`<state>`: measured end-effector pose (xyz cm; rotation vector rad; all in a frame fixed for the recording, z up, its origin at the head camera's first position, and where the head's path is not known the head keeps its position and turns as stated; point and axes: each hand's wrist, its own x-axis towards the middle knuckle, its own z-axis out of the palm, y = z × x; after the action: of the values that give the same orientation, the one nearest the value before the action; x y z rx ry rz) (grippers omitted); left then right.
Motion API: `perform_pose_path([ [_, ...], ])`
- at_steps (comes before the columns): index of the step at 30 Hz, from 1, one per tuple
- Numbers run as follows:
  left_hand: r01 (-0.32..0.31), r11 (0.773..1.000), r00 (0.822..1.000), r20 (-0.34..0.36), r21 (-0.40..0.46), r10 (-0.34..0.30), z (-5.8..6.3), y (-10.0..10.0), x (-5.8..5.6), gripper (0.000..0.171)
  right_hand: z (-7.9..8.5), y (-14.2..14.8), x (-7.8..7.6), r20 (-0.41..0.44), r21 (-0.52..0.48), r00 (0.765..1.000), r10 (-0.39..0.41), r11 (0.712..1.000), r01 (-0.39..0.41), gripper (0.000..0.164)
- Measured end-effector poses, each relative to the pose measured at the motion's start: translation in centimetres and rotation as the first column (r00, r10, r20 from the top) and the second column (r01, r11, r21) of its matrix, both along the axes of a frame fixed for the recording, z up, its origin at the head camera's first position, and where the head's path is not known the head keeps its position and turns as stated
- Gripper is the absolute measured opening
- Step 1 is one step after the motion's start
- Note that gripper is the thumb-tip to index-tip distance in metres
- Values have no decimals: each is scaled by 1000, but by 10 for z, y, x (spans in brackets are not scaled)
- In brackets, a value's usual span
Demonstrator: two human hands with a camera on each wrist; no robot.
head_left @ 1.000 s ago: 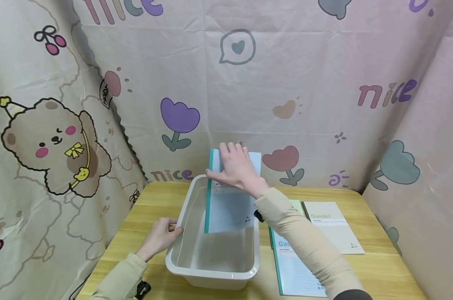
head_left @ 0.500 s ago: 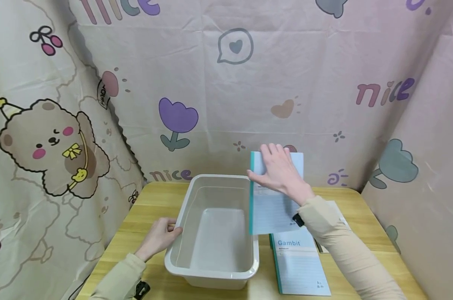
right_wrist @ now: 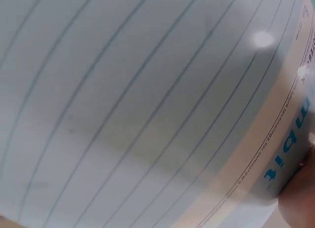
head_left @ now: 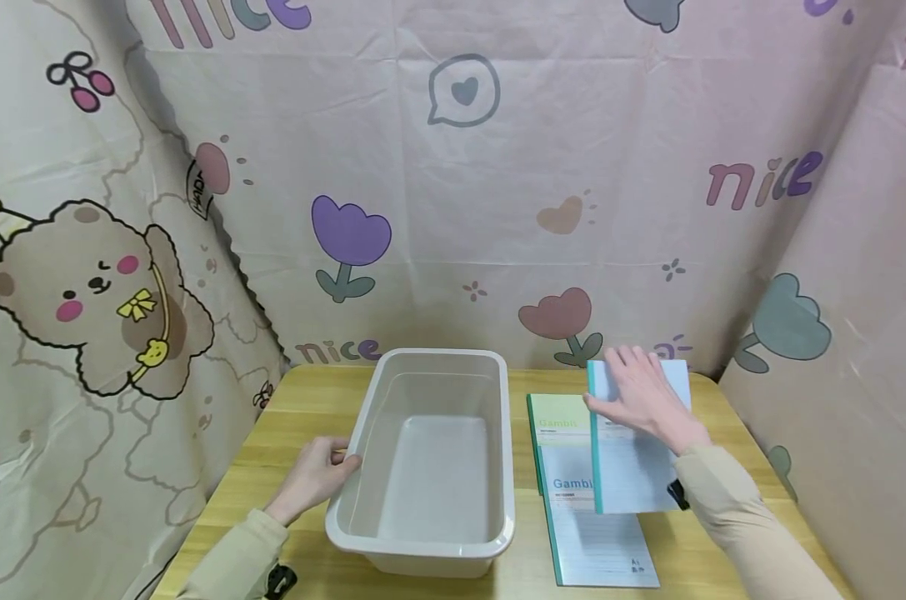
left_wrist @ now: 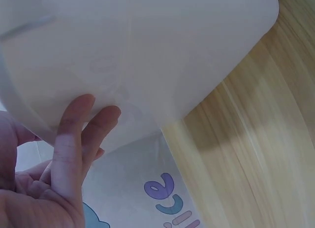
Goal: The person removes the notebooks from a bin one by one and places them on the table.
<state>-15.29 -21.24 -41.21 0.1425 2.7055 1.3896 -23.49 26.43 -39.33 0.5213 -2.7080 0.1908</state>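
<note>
At the table's right side, my right hand holds a light-blue notebook with a teal spine by its upper part. Its lined cover fills the right wrist view, where a finger shows at the edge. Part of a second blue notebook and of a green notebook is covered by it; the cream notebook is hidden. My left hand grips the left rim of a pale grey plastic basin, thumb over the rim and fingers against the outer wall, as the left wrist view shows. No notebook lies inside.
The basin stands left of the notebooks on a wooden table. A printed curtain hangs behind the table and along both sides.
My right hand has carried the blue notebook from over the basin rightward and lower, over the other notebooks. My left hand stays on the basin's rim.
</note>
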Motion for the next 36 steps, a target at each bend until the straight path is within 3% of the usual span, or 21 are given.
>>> perform_pose_path([
  [7, 17, 1000, 1000, 2, 12, -17, -1, -2, -1, 33, -50, 49, 14, 118, 1, 992, -53, 999, 53, 66],
  [15, 0, 1000, 1000, 10, 21, 0, -1, -2, -1, 34, -87, 76, 22, 141, 3, 987, -81, 997, 81, 63],
  [26, 23, 1000, 1000, 5, 16, -23, -1, -2, 0, 35, -108, 89, 30, 188, 2, 976, -110, 994, 112, 63],
  [36, 34, 999, 999, 5, 15, -34, -1, -2, 0, 35, -115, 89, 33, 196, -11, 974, -112, 993, 116, 64],
])
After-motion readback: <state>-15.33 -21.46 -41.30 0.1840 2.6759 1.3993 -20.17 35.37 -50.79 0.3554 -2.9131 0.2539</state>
